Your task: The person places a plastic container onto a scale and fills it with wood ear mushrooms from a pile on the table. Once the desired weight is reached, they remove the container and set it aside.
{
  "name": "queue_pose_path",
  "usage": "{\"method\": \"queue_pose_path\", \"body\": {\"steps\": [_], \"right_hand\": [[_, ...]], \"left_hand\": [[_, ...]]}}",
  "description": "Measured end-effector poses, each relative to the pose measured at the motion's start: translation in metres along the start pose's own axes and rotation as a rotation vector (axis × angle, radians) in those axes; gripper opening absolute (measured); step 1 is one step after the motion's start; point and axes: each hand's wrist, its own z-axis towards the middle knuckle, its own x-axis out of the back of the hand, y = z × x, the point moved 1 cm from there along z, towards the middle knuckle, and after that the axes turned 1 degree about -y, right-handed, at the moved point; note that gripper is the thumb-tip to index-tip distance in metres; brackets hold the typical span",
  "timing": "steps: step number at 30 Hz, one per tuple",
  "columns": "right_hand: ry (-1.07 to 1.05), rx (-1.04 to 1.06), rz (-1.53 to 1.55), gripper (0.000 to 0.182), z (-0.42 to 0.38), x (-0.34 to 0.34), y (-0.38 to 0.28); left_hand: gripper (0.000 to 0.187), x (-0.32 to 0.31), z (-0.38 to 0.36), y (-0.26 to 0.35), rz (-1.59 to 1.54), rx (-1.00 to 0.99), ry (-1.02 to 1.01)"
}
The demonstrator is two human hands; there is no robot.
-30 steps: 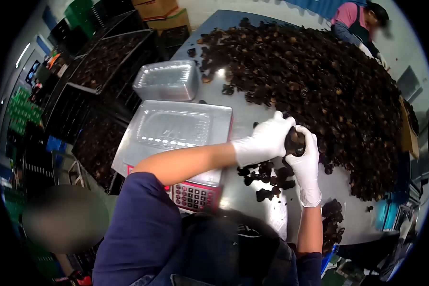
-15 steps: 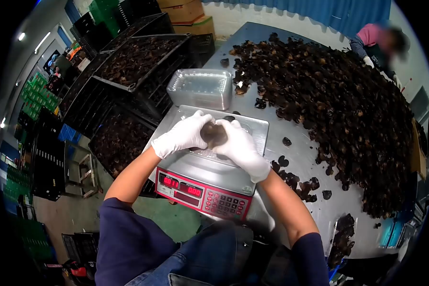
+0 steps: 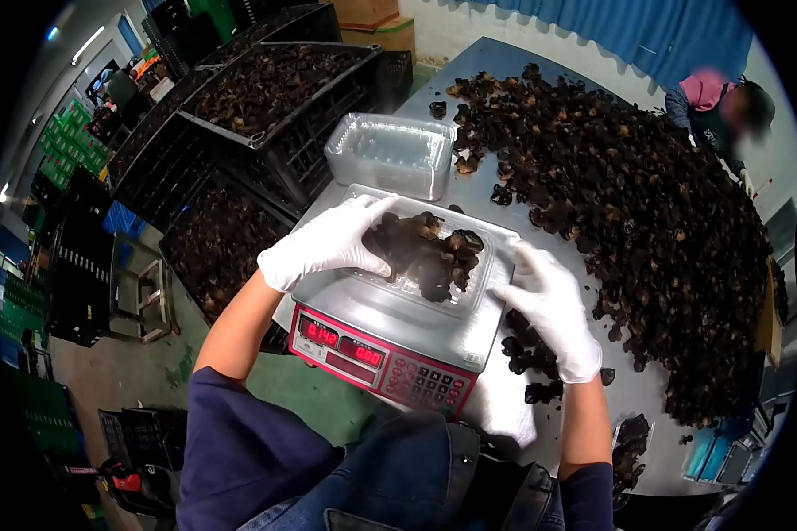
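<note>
A clear plastic tray (image 3: 469,299) of dark wood ear mushrooms (image 3: 432,257) rests on the metal plate of a red-framed digital scale (image 3: 381,361). My left hand (image 3: 332,243), in a white glove, is at the tray's left side. Its thumb and fingers are spread around the left end of the mushrooms. My right hand (image 3: 551,305), gloved too, is at the scale's right edge, fingers apart and nothing in it. Beneath that hand, several loose wood ears lie on the table. The scale's red digits are lit.
Stacked clear trays (image 3: 390,155) stand behind the scale. A large heap of wood ears (image 3: 629,203) spreads over the metal table (image 3: 469,66) to the right. Black crates (image 3: 279,146) with more wood ears are at the left. A person (image 3: 717,115) is at the far right end.
Both hands have parted from their cupped hold over the tray, and the wood ears now lie in it. My right hand has moved right. The scale's digits have changed.
</note>
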Motion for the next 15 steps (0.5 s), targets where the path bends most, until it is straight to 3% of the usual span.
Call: {"method": "queue_pose_path", "body": {"steps": [4, 8, 10, 12, 14, 15], "right_hand": [[0.178, -0.246, -0.03, 0.047, -0.039, 0.048, 0.062], [0.299, -0.467, -0.03, 0.046, -0.084, 0.078, 0.104], [0.329, -0.4, -0.105, 0.045, -0.111, 0.086, 0.127], [0.364, -0.48, -0.03, 0.045, -0.137, 0.087, 0.132], [0.297, -0.564, -0.092, 0.046, -0.161, 0.085, 0.146], [0.291, -0.462, -0.216, 0.047, -0.174, 0.082, 0.151]], "left_hand": [[0.104, 0.005, -0.006, -0.002, 0.04, 0.002, 0.051], [0.075, 0.005, -0.001, 0.024, 0.047, -0.102, 0.29], [0.061, -0.003, 0.002, 0.059, 0.203, -0.258, 0.451], [0.054, -0.022, -0.005, 0.109, 0.078, -0.34, 0.38], [0.045, -0.068, 0.006, 0.127, -0.116, -0.401, -0.051], [0.039, -0.102, 0.004, 0.135, -0.05, -0.474, -0.033]]}}
